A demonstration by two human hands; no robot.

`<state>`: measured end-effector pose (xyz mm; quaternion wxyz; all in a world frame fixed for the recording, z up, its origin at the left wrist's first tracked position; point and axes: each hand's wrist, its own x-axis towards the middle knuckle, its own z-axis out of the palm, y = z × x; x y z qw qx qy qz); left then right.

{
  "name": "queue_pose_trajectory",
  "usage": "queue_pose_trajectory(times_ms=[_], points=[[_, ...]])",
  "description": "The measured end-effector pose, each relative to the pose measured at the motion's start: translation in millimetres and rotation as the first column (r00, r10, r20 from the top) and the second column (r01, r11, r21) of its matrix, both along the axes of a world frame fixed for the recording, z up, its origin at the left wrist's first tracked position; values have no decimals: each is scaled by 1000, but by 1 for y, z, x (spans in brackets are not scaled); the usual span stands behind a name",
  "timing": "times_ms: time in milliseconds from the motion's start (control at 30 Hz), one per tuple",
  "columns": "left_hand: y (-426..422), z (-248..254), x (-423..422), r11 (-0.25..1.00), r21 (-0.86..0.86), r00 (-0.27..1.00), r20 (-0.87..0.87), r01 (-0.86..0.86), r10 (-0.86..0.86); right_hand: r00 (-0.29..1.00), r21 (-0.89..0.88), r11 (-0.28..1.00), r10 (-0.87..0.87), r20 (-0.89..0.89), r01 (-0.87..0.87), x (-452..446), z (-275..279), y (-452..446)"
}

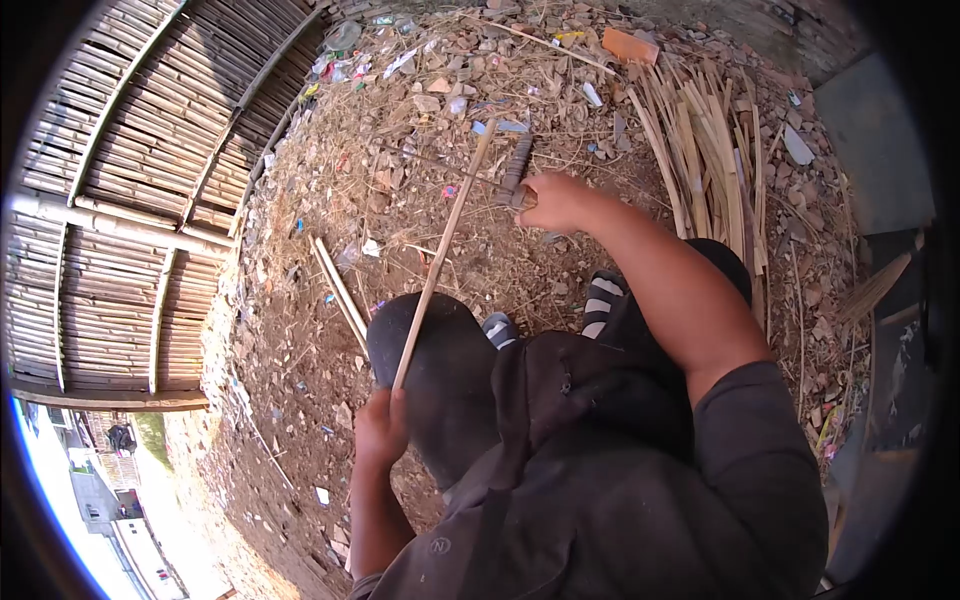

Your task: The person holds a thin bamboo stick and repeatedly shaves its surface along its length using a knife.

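My left hand (pixel 380 428) is closed around the lower end of a long, pale bamboo strip (pixel 443 245). The strip slants up and away past my left knee, over the ground. Ahead of me, my right hand (pixel 556 203) has its fingers curled on the near end of a tool with a long, thin, dark blade (pixel 440 165). That blade points left and crosses the strip in this view; whether the two touch, I cannot tell. Beside my right fingers is a dark, ridged piece (pixel 520 160), its kind unclear.
A pile of split bamboo strips (pixel 705 160) lies to the right. Two more strips (pixel 340 290) rest left of my knee. Litter and rubble cover the soil, with an orange brick-like piece (pixel 630 46) at the far side. A bamboo wall (pixel 130 200) stands left.
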<state>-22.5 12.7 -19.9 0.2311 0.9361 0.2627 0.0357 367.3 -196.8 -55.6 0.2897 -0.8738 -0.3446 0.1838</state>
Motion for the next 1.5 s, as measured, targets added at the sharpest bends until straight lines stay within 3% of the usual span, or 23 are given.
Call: queue_pose_trajectory(times_ms=[133,233,333,433,533,567,667,700,800,900,1000,1100,1200,1333,1433,1500], points=[[-6,7,7,992,-125,1000,24,5,-2,921,-69,920,389,29,-386,-34,25,8],[-3,2,3,996,-89,998,51,28,-23,894,-84,893,446,38,-442,-37,32,11],[4,-6,-6,999,-37,999,49,23,-21,977,32,979,201,-73,-200,-4,3,8],[6,-8,-7,1000,-10,999,38,20,-20,1000,33,999,-3,-21,4,9,-3,8],[2,-3,-1,998,-65,999,44,20,-18,995,-47,996,65,-80,-69,-22,33,0],[0,0,1,995,-95,999,50,19,-14,981,-11,981,192,-14,-192,-26,24,2],[-2,5,5,986,-168,999,36,5,2,912,-133,910,404,68,-393,-35,40,4],[-3,5,0,990,-140,999,32,-1,5,906,-86,902,424,-5,-423,-19,19,7],[0,2,-1,998,-65,1000,18,-2,3,999,60,998,33,-22,-31,6,-11,4],[3,0,-4,999,-34,998,-57,10,-12,999,18,999,-44,6,44,14,-17,7],[0,1,-1,993,-116,999,-36,2,-6,985,35,984,173,16,-173,-15,3,7],[-4,8,5,986,-165,999,-31,4,-10,899,-164,894,432,75,-416,-45,45,6],[-2,4,-1,994,-106,1000,-6,-3,3,905,-22,905,424,-34,-424,-17,8,10],[0,-2,-4,998,-60,1000,18,-18,20,994,132,988,-74,-83,84,16,-16,2],[-3,5,1,997,-74,1000,-6,-17,17,996,23,998,-52,79,50,9,-16,5],[-2,4,3,995,-97,1000,0,-6,6,987,26,992,124,100,-127,-13,-3,7]])
